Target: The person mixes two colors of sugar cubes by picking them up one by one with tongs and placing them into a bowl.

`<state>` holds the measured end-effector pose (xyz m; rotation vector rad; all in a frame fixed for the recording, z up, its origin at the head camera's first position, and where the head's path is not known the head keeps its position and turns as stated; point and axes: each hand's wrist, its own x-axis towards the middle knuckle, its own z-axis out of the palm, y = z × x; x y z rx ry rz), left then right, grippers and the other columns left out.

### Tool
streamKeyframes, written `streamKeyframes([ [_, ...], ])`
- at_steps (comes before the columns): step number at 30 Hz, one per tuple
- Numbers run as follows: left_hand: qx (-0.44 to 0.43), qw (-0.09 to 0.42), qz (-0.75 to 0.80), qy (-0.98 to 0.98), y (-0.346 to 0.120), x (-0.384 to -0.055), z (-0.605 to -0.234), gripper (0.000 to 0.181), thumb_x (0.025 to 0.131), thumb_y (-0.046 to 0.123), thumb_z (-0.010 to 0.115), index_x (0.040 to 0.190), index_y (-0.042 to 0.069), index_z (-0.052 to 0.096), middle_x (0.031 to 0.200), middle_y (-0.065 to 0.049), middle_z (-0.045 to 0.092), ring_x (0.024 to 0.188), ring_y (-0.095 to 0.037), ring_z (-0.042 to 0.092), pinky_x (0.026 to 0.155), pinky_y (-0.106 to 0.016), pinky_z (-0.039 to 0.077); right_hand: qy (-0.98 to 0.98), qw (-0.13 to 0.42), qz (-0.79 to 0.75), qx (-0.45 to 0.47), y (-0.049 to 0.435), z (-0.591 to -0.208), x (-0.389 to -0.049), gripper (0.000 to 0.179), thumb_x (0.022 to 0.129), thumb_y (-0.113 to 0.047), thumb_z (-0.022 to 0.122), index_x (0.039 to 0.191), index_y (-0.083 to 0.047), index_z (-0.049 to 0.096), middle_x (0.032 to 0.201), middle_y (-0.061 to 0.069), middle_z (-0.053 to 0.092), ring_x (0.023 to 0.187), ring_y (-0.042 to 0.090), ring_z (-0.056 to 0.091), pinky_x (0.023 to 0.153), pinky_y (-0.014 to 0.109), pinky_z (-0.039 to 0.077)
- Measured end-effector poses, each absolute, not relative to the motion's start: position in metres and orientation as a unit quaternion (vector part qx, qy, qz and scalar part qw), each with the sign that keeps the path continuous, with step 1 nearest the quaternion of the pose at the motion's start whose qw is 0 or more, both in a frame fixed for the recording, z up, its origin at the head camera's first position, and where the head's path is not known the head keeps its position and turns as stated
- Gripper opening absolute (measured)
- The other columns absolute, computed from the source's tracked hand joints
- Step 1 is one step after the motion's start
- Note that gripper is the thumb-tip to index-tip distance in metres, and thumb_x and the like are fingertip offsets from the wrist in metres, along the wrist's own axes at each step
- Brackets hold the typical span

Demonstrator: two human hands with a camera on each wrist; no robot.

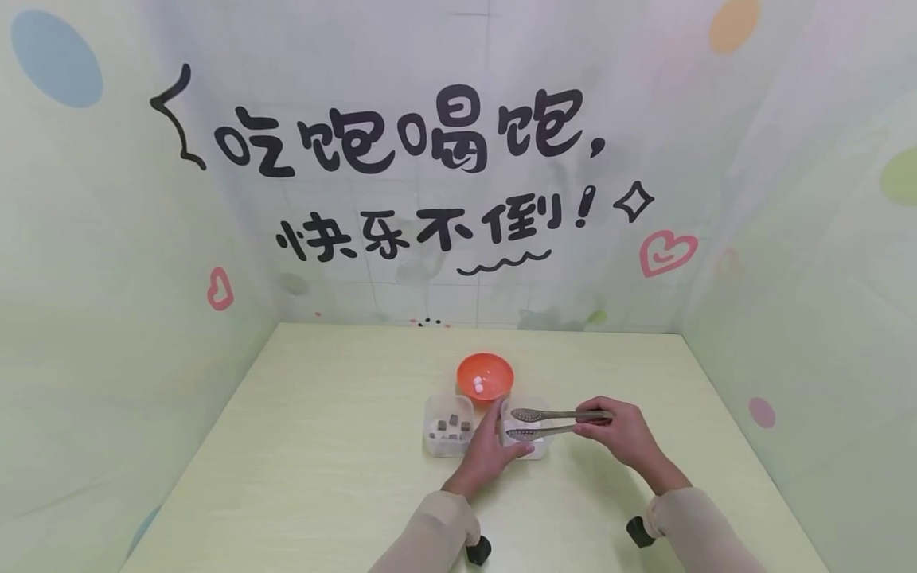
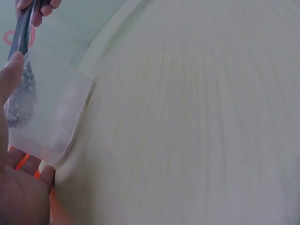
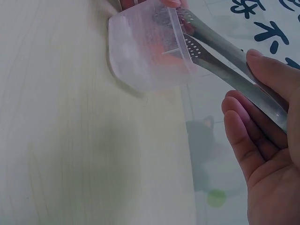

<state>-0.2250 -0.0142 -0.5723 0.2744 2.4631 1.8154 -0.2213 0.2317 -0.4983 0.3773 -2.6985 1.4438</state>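
My left hand (image 1: 485, 455) holds the right-hand clear plastic container (image 1: 542, 446), thumb at its near side and fingers at its far side. In the left wrist view the same container (image 2: 61, 108) shows its frosted wall. Metal tongs (image 1: 532, 415) with perforated tips are in my right hand (image 1: 625, 434), thumb against one arm. Their tips stand apart, at the mouth of the container. In the right wrist view the tongs (image 3: 220, 44) reach into the container (image 3: 136, 51); whatever lies inside is too blurred to tell.
A second clear container (image 1: 431, 430) with several small dark cubes (image 1: 454, 419) stands to the left of my left hand. Behind both containers is an orange bowl (image 1: 494, 368) holding a few small white pieces (image 1: 478, 383). Printed curtains (image 1: 344, 294) border the pale table (image 1: 322, 414).
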Motion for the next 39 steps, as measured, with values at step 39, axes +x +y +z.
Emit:
streamKeyframes([
  [39,0.082,0.036,0.586,0.805,-0.013,-0.224,-0.567,0.098,0.076,0.028,0.084,0.155,0.023,0.026,0.155,-0.002,0.033,0.131,-0.031,0.044,0.107,-0.050,0.037,-0.903,0.018,0.405,0.143,0.218,-0.495,-0.225,0.016,0.080,-0.013,0.080,0.092,-0.007,0.070,0.080,-0.003,0.067,0.068,0.012,0.059,0.056,0.026,0.051],
])
